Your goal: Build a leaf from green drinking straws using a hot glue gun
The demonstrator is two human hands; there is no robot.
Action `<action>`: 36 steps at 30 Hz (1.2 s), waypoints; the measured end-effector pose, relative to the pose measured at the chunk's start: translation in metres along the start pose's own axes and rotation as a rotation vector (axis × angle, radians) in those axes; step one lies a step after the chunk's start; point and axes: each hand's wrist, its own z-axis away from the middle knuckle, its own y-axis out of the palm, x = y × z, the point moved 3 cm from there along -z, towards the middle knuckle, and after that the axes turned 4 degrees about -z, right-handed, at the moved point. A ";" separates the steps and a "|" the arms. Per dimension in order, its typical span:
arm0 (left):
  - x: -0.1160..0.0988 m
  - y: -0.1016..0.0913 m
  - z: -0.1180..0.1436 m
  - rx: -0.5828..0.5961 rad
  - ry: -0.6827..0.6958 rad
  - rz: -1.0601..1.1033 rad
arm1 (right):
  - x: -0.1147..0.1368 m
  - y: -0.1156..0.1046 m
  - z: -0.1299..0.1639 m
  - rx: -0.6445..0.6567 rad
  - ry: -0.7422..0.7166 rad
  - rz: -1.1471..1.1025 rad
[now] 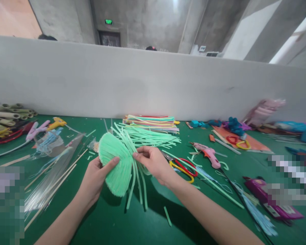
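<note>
A mint-green fan of pipe cleaners [116, 175], packed side by side into a fluffy half-round, is held above the table. My left hand [100, 170] grips its left part, the thumb lying across the front. At the fan's right edge, my right hand [153, 161] pinches the pipe cleaners between thumb and fingertips. Several loose stems stick out above and below that pinch. Behind the hands lies a pile of mint-green pipe cleaners [153, 136]. Red-and-yellow scissors [185, 168] rest just right of my right hand, partly covered by a green stem.
A pink glue gun [209, 154] and a purple box [270, 197] lie to the right. Bamboo tubes [7, 115], a yellow glue gun [56, 123] and thin wooden sticks [53, 190] are on the left. A pale partition [153, 85] closes off the back of the green table [97, 224].
</note>
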 end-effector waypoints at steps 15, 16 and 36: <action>-0.001 0.001 -0.001 -0.062 0.000 0.142 | 0.025 -0.003 0.018 -0.010 -0.311 0.437; -0.002 0.000 -0.002 -0.082 0.007 0.161 | 0.032 -0.007 0.021 -0.070 -0.398 0.483; -0.004 0.000 0.000 -0.147 -0.084 0.275 | 0.002 0.003 0.011 0.557 -0.024 -0.161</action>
